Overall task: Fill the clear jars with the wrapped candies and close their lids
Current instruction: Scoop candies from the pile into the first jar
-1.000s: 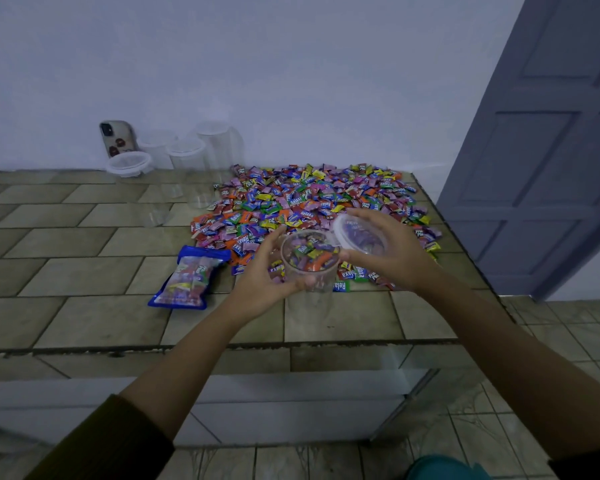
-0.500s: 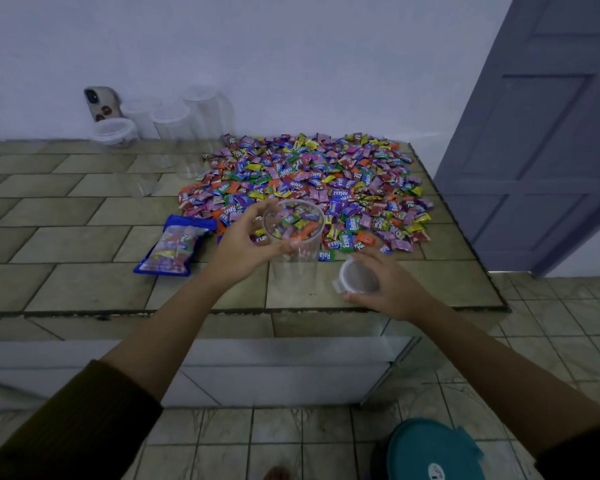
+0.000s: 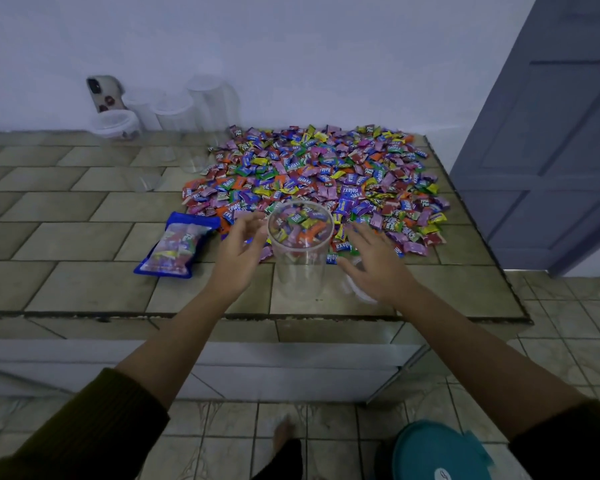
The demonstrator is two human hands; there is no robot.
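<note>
1. Half a second back our left hand (image 3: pixel 238 259) clasped the tall clear plastic jar (image 3: pixel 300 258) near its rim, and our right hand (image 3: pixel 376 270) pinched the round clear lid (image 3: pixel 354 289) low by the desk edge. Now both hands have let go and the lid lies on the desk.
2. From the head view, the jar stands upright and uncapped on the tan tiled desk (image 3: pixel 66 244), at the near edge of the heap of bright wrapped candies (image 3: pixel 326 174). Wrappers show through its upper wall, and we cannot tell whether any lie inside.
3. Our left grip is loosely spread and blurred, just beside the jar's left side. We cannot tell whether a fingertip brushes the wall.
4. Our right grip is splayed, palm down, with straight fingers that hold nothing. It sits just right of the jar, above the lid, which peeks out beneath the palm.
5. We see a blue-edged clear bag of candies (image 3: pixel 179 249) lying flat to the left of our left hand, its far corner touching the heap.
6. Against the white wall stands a cluster of empty clear jars (image 3: pixel 174 112), with a phone (image 3: pixel 104 93) leaning behind them.
7. On the right we see a grey panelled door (image 3: pixel 551 133). Low on the floor tiles there is a teal round lid (image 3: pixel 437 452).
</note>
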